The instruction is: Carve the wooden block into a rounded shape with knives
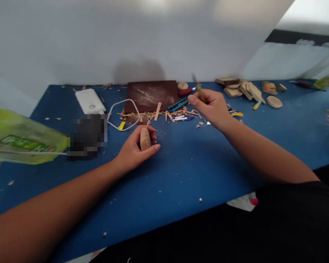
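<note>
My left hand point(138, 148) is wrapped round a rounded piece of wood point(145, 139), held on edge just above the blue table point(164, 186). Raised to the right, my right hand point(211, 106) grips a slim carving knife point(199, 89) with a brownish handle, its dark tip pointing up and blurred. Behind the hands lie wood shavings point(142, 116), a blue utility knife point(178, 105), a pen point(182, 118) and a red-handled tool point(185, 92). A gap separates the knife from the wood.
A brown board point(153, 93) leans near the wall. Several wood pieces point(244, 89) and a wooden disc point(274, 102) lie at the back right. To the left are a white power bank point(90, 101), a white cable point(112, 107), a pixelated dark object point(87, 135) and a green bag point(24, 138).
</note>
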Motion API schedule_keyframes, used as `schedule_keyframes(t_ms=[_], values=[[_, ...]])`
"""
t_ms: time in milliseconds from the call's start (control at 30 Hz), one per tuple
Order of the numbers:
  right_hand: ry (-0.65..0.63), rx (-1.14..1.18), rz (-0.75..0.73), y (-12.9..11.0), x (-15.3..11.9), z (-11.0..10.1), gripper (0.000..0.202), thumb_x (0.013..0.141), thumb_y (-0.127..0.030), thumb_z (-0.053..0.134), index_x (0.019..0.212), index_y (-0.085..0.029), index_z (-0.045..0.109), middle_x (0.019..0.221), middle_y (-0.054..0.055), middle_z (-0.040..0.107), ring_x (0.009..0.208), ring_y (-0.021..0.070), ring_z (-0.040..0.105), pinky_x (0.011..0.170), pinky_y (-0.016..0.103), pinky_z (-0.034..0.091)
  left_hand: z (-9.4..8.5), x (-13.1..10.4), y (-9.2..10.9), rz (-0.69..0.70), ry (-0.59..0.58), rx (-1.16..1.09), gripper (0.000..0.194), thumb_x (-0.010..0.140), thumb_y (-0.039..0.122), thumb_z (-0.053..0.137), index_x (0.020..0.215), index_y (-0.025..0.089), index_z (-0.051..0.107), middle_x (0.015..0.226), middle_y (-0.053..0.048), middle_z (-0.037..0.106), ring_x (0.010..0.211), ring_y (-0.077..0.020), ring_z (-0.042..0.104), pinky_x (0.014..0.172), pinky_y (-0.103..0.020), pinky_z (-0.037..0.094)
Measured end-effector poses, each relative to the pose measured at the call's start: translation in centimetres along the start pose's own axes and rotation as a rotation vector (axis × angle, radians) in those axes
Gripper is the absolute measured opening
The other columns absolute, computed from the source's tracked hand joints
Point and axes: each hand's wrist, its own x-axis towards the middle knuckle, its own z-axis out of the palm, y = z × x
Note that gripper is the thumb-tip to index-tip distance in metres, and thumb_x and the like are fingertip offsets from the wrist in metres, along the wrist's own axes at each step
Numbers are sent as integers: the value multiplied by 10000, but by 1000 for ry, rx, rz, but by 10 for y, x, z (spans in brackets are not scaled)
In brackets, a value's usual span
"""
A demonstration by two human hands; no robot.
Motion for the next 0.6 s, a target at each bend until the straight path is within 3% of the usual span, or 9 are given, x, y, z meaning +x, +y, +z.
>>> schedule_keyframes(t_ms=[100, 233, 367, 467, 533, 600], values=[[189, -54, 114, 23, -34, -46, 536, 978, -739, 600, 871, -224, 702, 624, -33, 444, 574, 133, 420, 567, 294, 340, 1, 1, 1, -2, 7, -3, 509, 775, 341, 886, 1187, 250, 599, 1035, -27, 654, 906, -209, 673, 851, -380, 592], [399, -234, 268, 52, -103, -91, 490, 1016, -685, 552, 900, -244, 732, 592, -20, 470, 532, 159, 412, 536, 323, 338, 4, 2, 3, 3, -4, 4, 502, 775, 327, 880, 1185, 250, 601, 1026, -25, 657, 893, -207, 674, 847, -380, 588], [444, -197, 417, 55, -169, -108, 419, 989, -616, 607, 904, -229, 746, 591, -30, 482, 514, 154, 417, 518, 318, 344, 3, 2, 2, 3, -28, 19, 503, 786, 326, 872, 1200, 250, 597, 1038, -21, 652, 904, -203, 671, 857, -372, 572], [581, -35, 460, 48, -208, -114, 367, 980, -548, 600, 933, -220, 755, 639, -15, 537, 524, 161, 493, 499, 311, 380, 2, 1, 1, 17, -43, 25, 501, 794, 323, 869, 1206, 247, 594, 1052, -18, 650, 917, -196, 668, 870, -360, 564], [669, 22, 437, 46, -229, -118, 350, 975, -482, 543, 965, -215, 769, 766, 50, 666, 670, 219, 659, 577, 356, 508, 2, 1, -1, 20, -45, 13, 495, 793, 311, 873, 1199, 242, 598, 1045, -12, 648, 915, -182, 661, 861, -334, 563], [642, -6, 434, 47, -247, -120, 413, 988, -449, 451, 1098, -226, 781, 1074, 129, 773, 1007, 295, 754, 817, 470, 610, 3, 3, -3, 14, -37, -20, 480, 790, 307, 876, 1183, 233, 610, 1040, -12, 647, 896, -170, 653, 816, -302, 568]])
